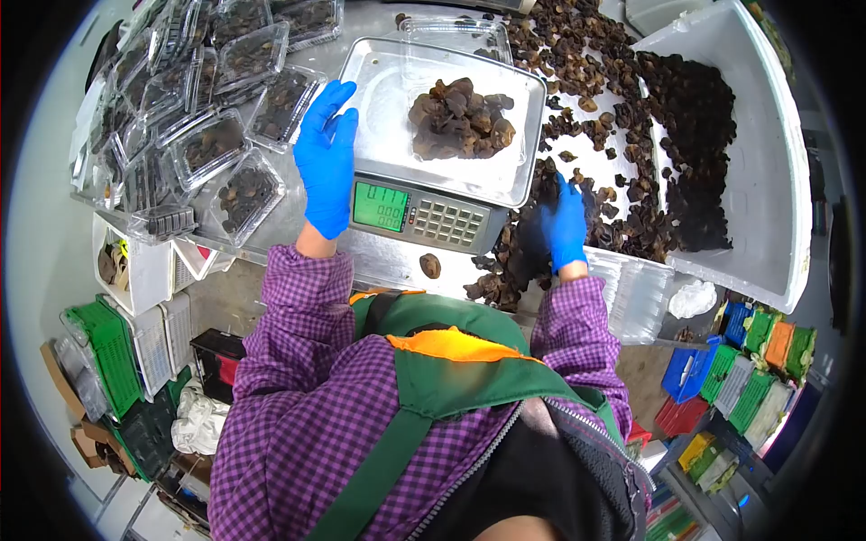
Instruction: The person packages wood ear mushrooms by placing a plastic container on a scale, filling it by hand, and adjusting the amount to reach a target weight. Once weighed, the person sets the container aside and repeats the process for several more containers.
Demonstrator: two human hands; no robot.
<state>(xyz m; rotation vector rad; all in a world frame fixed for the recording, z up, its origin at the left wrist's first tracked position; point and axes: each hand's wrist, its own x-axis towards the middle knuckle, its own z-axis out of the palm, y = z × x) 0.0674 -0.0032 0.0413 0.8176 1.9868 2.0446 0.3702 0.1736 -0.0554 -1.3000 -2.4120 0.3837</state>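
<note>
A digital scale [439, 219] with a lit green display stands in the middle of the metal table. On its steel tray [383, 135] lies a clump of dark brown mushroom-like pieces [462, 119]. My left hand [327, 160], in a blue glove, is at the tray's left edge with its fingers apart and nothing in them. To the right of the scale, my right hand [566, 224], also blue-gloved, is at the loose dark pieces [523, 257]; its fingertips are partly hidden among them, so whether it holds any cannot be made out.
Filled clear plastic boxes [212, 149] are piled on the left. A white foam box [762, 162] lies open on the right, dark pieces spilling from it. Behind the tray is a clear lid or container [456, 36]. Stacked clear trays [631, 293] stand at the front right edge.
</note>
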